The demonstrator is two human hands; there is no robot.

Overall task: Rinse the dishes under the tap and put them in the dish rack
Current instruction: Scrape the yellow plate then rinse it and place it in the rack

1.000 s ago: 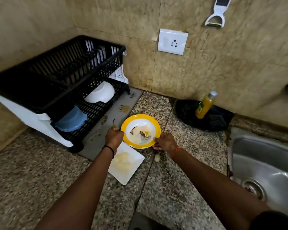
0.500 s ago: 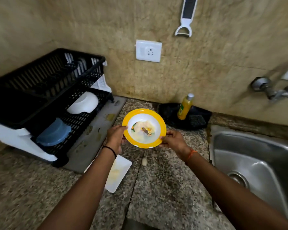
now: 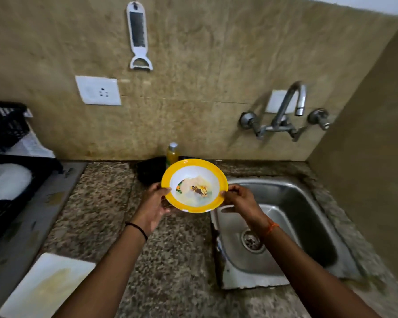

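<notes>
Over the table edge beside the sink (image 3: 292,228), a soiled yellow-rimmed bowl (image 3: 194,185) is held level in both hands.

Left hand (image 3: 153,204) grips the near-left rim, thumb on top and fingers beneath; right hand (image 3: 240,199) pinches the right rim likewise. Food residue and a wet film sit in the well. The bowl looks light, rigid plastic, likely slick once wet, so opposite rim holds seem soundest. Tap (image 3: 290,106) is not running, and the bowl sits short of its spout. Dish rack (image 3: 7,138) stands well apart, far left.
</notes>
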